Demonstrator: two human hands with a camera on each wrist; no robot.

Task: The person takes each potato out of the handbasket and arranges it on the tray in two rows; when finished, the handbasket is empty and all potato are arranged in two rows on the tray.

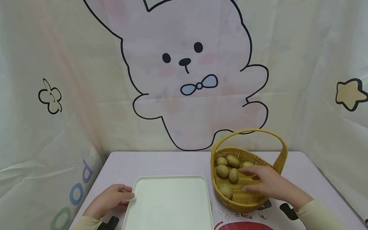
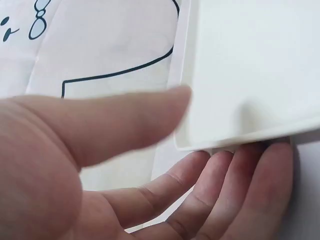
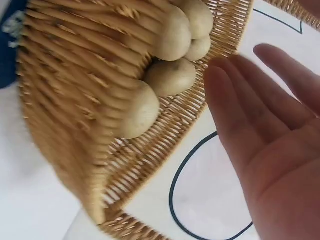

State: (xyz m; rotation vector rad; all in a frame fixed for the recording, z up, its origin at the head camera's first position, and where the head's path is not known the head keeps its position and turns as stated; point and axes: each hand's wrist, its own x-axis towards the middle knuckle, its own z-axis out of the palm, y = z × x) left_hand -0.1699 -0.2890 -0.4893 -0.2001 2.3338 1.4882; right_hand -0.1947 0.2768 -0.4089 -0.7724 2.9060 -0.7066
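Head: right hand (image 1: 269, 185) nearer, over wicker basket (image 1: 240, 207), thumb and fingers apart, nothing gripped; potatoes (image 1: 233, 175) inside, mostly left of fingertips; left hand (image 1: 108, 199) well apart, at white tray (image 1: 170, 209)

Left wrist: thumb over tray rim, fingers underneath, edge pinched

Right wrist: fingers straight; oblong potato (image 3: 169, 79) ahead of fingertips, long axis roughly toward them

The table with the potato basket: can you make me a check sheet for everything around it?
Surface: pale table, printed pictures at its near side.
Job's things: yellow basket holding potatoes; pale tray beside it.
Clutter: nothing seen.
Hands: left hand grips the tray's edge; right hand reaches over the basket, holding nothing visible.
Cables: nothing seen.
Surroundings: cloth backdrop with a cartoon animal, flower and star.
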